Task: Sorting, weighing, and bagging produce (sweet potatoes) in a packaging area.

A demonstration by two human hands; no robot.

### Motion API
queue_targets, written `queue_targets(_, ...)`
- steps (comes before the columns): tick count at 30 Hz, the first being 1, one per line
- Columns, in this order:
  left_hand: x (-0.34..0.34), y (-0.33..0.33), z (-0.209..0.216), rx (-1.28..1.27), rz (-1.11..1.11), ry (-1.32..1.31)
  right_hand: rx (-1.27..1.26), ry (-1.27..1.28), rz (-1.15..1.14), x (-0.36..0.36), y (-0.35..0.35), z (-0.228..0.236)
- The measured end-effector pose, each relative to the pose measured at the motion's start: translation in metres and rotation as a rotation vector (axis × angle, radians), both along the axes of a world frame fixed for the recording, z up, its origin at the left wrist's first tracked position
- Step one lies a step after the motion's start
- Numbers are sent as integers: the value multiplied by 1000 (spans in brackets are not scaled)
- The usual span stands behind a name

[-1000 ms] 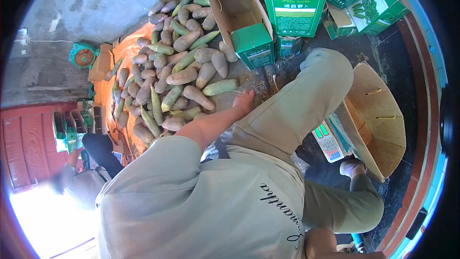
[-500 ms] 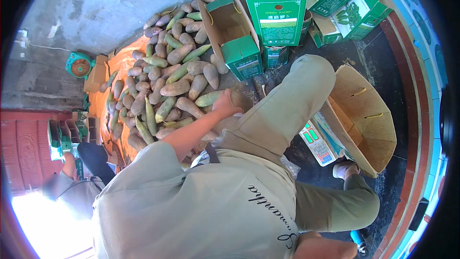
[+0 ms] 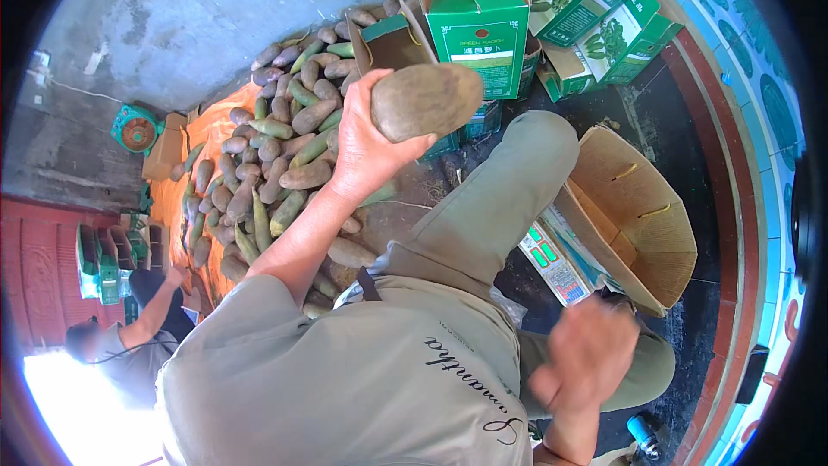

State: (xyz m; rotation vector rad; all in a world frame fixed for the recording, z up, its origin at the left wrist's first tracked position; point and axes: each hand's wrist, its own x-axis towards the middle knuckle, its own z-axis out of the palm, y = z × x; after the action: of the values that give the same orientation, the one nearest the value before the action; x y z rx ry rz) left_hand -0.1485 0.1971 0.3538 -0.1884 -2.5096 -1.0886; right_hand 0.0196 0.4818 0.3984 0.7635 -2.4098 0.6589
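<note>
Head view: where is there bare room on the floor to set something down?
Dark floor shows between the open brown carton, the leaf-pictured green boxes and the red-brown edging. A smaller brownish patch lies between the root vegetable pile and the raised leg. Crowded: the pile itself, around those boxes, and between leg and carton, where the scale lies.

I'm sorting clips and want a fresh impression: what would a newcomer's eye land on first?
Probably the big brownish radish gripped in the left hand, just above the picture's middle. Next comes the heap of radishes spread at upper left, with bright green cartons to its right. The open brown box at the right also stands out, beyond the blurred right hand.
</note>
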Motion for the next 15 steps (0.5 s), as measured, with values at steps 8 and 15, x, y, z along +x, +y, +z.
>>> queue_targets(8, -15, 85, 19, 443, -430, -18, 312, -296, -585, -49, 72, -99)
queue_targets(15, -22, 178, -11, 267, -605, -107, 499, -640, -645, -51, 74, -128)
